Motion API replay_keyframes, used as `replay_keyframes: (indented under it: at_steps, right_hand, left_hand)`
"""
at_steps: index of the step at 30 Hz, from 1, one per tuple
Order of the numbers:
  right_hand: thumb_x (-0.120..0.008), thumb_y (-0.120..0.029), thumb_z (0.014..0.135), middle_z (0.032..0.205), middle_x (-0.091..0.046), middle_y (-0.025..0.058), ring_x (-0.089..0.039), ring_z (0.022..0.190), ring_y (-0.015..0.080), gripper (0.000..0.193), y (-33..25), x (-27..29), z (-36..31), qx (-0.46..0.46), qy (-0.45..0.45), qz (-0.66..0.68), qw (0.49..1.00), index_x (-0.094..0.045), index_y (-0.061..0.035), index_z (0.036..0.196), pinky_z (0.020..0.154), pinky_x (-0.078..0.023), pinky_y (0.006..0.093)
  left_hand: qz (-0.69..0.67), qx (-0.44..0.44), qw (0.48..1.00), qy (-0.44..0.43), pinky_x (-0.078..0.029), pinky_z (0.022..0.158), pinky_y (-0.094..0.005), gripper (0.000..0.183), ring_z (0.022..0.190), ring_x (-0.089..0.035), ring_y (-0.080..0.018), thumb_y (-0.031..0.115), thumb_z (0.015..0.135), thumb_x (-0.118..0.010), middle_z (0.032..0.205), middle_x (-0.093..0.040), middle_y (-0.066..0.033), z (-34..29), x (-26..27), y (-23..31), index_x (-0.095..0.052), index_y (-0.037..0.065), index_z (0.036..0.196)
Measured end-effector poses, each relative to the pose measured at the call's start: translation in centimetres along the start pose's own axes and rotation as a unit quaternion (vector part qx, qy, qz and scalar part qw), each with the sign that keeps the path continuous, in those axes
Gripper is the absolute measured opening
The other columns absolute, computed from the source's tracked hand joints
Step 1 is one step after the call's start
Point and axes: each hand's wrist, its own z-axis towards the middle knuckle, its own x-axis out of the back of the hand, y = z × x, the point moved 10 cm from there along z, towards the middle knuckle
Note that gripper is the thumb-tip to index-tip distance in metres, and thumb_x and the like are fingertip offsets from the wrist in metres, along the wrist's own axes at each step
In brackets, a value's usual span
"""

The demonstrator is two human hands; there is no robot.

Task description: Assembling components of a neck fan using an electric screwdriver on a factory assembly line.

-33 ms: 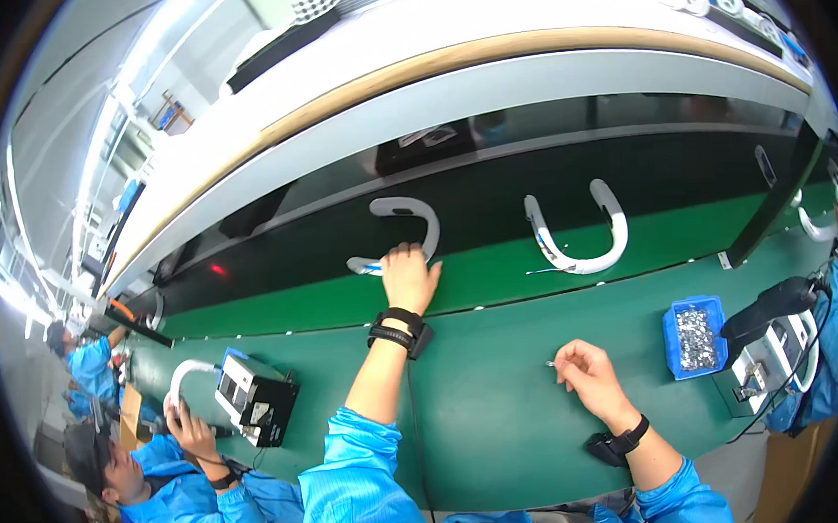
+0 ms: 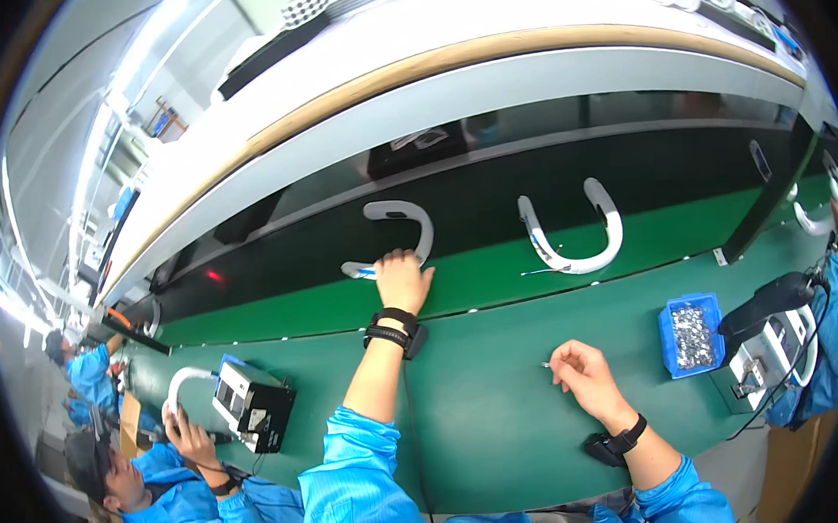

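Observation:
My left hand (image 2: 402, 279) reaches to the far side of the bench, its fingers closed over the lower part of a white U-shaped band (image 2: 422, 230). That band lies on its side with the opening to the left, and a blue strip shows beside my fingers. Over the green bench, my right hand (image 2: 581, 374) pinches a small metallic piece (image 2: 546, 364) between thumb and fingertips; its exact kind is too small to tell. A second white U-shaped band (image 2: 583, 266), open end away from me, lies to the right of the first, with a thin blue-tipped wire at its base.
A blue bin (image 2: 669, 344) of small metal parts stands at the right, beside a boxy device (image 2: 744, 385) and a black handheld tool (image 2: 765, 309). At left, a co-worker (image 2: 171, 478) holds a white band by a black box (image 2: 274, 414). A shelf edge (image 2: 522, 47) spans above.
The whole view has shifted slightly to the left. Both hands keep the same grip and pose.

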Motion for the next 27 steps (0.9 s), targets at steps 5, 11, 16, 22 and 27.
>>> replay_keyframes:
  at_steps: [5,11,16,22,27]
  right_hand:
    - [-0.065,-0.011,0.102,0.088,-0.064,-0.0015,-0.060,0.077,0.0067,0.008,-1.1,1.0,-0.1,0.015,0.012,0.015,1.000,-0.064,-0.0042,0.098,0.062,-0.047,0.0231]
    - [-0.064,-0.011,0.103,0.090,-0.065,-0.0006,-0.061,0.078,0.0075,0.008,-3.3,3.0,-0.6,0.040,0.045,0.037,0.998,-0.064,-0.0042,0.098,0.065,-0.048,0.0239]
    - [-0.067,-0.013,0.103,0.094,-0.065,0.0020,-0.061,0.084,0.0092,0.010,-7.9,4.2,-3.3,0.099,0.066,0.109,0.987,-0.066,-0.0029,0.100,0.070,-0.049,0.0248]
    - [-0.070,-0.006,0.099,0.125,-0.053,0.0071,-0.062,0.095,0.0127,0.006,-14.6,0.0,-7.2,0.184,-0.016,0.068,0.980,-0.070,0.0005,0.099,0.081,-0.054,0.0298]
    - [-0.073,-0.006,0.096,0.129,-0.051,0.0059,-0.061,0.100,0.0134,0.006,-14.1,0.3,-8.8,0.114,-0.020,0.052,0.992,-0.072,-0.0002,0.099,0.086,-0.052,0.0296]
  left_hand:
    - [0.005,-0.041,0.997,-0.066,-0.055,0.084,-0.0514,0.016,0.092,-0.074,-0.0387,0.021,0.095,-0.068,0.096,-0.076,-0.0171,2.1,-1.9,-0.6,-0.072,0.007,0.098]
    - [-0.369,0.042,0.915,-0.159,-0.056,0.074,-0.0342,0.019,0.081,-0.074,-0.0207,0.012,0.105,-0.055,0.089,-0.077,-0.0149,-0.5,7.0,4.5,-0.065,-0.003,0.110]
    - [-0.717,0.105,0.674,-0.144,-0.056,0.076,-0.0295,0.017,0.084,-0.070,-0.0157,0.014,0.109,-0.049,0.099,-0.073,-0.0131,-6.0,13.1,11.4,-0.056,0.000,0.117]
    - [-0.832,0.155,0.511,-0.148,-0.055,0.078,-0.0333,0.020,0.085,-0.068,-0.0200,0.014,0.105,-0.054,0.098,-0.070,-0.0147,-14.6,15.4,19.4,-0.053,0.001,0.119]
    - [-0.825,0.209,0.507,-0.138,-0.056,0.087,-0.0369,0.057,0.094,-0.068,-0.0209,0.000,0.102,-0.045,0.116,-0.066,-0.0159,-18.1,18.1,23.1,-0.025,0.006,0.155]
